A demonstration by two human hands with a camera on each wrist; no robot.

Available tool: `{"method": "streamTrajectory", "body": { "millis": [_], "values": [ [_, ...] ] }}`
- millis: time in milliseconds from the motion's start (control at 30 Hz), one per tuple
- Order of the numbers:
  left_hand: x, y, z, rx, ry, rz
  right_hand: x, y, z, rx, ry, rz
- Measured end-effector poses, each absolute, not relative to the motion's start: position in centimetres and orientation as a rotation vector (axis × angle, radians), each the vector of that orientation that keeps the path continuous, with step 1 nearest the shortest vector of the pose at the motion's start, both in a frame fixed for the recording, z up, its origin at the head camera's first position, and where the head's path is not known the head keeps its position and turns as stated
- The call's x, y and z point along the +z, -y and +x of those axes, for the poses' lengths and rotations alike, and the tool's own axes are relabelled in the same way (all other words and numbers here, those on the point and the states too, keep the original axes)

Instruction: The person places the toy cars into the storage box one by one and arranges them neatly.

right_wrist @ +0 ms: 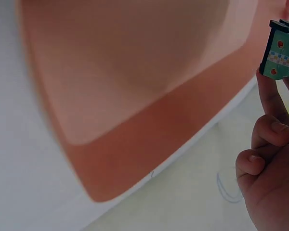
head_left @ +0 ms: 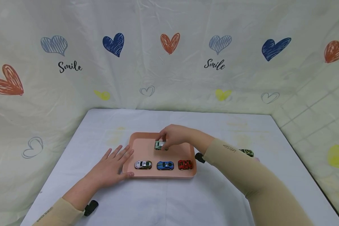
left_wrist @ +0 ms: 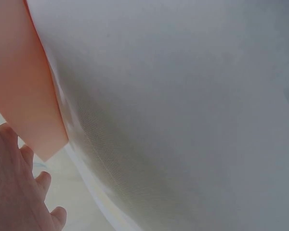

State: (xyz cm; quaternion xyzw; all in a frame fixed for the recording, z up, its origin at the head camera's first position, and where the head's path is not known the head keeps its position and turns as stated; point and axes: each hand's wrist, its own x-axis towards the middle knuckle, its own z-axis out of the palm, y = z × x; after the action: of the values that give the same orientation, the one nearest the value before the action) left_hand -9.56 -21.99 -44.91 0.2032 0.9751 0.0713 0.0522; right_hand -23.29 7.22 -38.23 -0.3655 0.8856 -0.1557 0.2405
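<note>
A pink tray [head_left: 145,152] lies on the white-covered table. My left hand [head_left: 108,169] is at its left edge with fingers spread, its thumb against the near left corner. Over the tray's far half, my right hand [head_left: 176,135] pinches a light green toy car [head_left: 158,145]. In the right wrist view, the green toy car [right_wrist: 279,53] shows checkered markings between the fingers. Along the tray's near side stand a white toy car [head_left: 143,165], a blue toy car [head_left: 165,165] and a red toy car [head_left: 185,164], in a row.
A camouflage-patterned green toy car [head_left: 247,153] lies right of the tray, partly hidden behind my right sleeve [head_left: 243,169]. A small pink thing beside it is mostly covered. The white table [head_left: 147,201] meets a heart-printed cloth backdrop [head_left: 186,78] behind.
</note>
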Motion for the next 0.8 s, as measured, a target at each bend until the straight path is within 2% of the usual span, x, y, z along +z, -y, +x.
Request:
{"method": "streamTrajectory", "body": {
  "millis": [500,800],
  "values": [
    [-44.9,22.2,-9.5,0.235,-2.982,0.638,-40.4,-1.4,-22.9,-0.167,-2.395,-1.104],
    [-45.0,22.1,-9.6,0.243,-2.972,0.656,-41.8,0.1,-22.8,-0.171,-2.369,-1.076]
  ]
}}
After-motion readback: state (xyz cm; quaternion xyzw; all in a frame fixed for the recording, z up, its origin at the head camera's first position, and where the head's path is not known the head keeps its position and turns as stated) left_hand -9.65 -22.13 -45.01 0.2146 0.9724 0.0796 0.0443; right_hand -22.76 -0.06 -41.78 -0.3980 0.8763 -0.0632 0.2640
